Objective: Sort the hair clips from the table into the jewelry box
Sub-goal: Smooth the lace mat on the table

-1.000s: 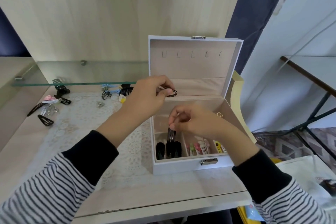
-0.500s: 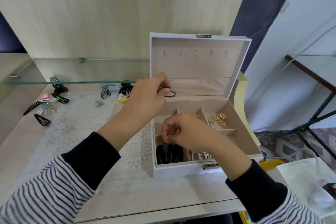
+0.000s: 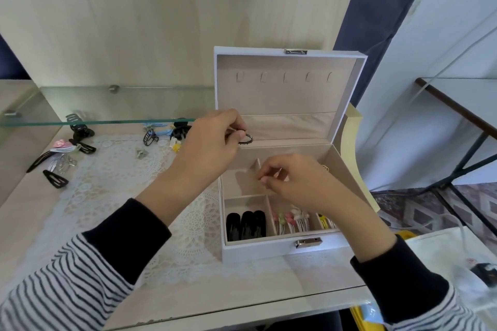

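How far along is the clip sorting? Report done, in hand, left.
Done: black clips, pastel clips and yellow clips stand in the front compartments of the jewelry box. In hand: the left hand pinches a dark clip over the box; the right hand hovers, contents unclear. Left: loose clips on the table by the glass shelf.
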A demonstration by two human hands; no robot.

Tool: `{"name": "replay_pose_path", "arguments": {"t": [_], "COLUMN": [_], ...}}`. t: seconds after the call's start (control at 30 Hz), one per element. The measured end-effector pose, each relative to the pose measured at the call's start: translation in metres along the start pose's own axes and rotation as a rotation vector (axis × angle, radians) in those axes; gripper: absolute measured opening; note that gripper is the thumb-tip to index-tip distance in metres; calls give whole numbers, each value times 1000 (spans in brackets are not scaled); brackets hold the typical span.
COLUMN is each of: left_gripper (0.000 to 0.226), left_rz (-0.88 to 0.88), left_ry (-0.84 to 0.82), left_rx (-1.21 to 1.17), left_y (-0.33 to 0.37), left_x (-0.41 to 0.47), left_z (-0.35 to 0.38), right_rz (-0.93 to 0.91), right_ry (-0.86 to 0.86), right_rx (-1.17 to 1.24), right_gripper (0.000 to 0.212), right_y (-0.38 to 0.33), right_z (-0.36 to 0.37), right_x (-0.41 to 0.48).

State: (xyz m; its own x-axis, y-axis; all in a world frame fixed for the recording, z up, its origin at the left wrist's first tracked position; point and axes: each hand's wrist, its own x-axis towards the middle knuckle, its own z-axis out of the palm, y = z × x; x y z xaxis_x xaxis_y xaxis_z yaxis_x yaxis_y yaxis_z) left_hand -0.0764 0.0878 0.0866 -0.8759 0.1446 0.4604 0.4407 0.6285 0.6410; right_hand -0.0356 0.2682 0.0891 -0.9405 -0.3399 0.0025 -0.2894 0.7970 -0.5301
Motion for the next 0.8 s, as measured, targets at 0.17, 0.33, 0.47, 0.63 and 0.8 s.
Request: {"name": "replay_pose_path", "arguments": {"t": [0.17, 0.33, 0.47, 0.63, 0.8], "left_gripper": [6, 5, 4, 2, 2], "left_rz": [48, 85, 36, 5, 16], "left_ry": [-21, -74, -145, -244, -337], "left_rx": [37, 46, -3, -25, -47], "left_y": [4, 13, 21, 30, 40], "left_x": [-3, -6, -8, -2, 9], "left_z": [5, 18, 35, 58, 79], "right_rz": [26, 17, 6, 89, 172], "right_ry": [171, 394, 448, 595, 655], "right_rx": [-73, -334, -390, -421, -400], "right_gripper": [12, 19, 24, 27, 27], "right_y": [27, 60, 75, 82, 85], "right_z": [-10, -16, -15, -12, -11], "right_x": [-7, -11, -12, -12, -13]}}
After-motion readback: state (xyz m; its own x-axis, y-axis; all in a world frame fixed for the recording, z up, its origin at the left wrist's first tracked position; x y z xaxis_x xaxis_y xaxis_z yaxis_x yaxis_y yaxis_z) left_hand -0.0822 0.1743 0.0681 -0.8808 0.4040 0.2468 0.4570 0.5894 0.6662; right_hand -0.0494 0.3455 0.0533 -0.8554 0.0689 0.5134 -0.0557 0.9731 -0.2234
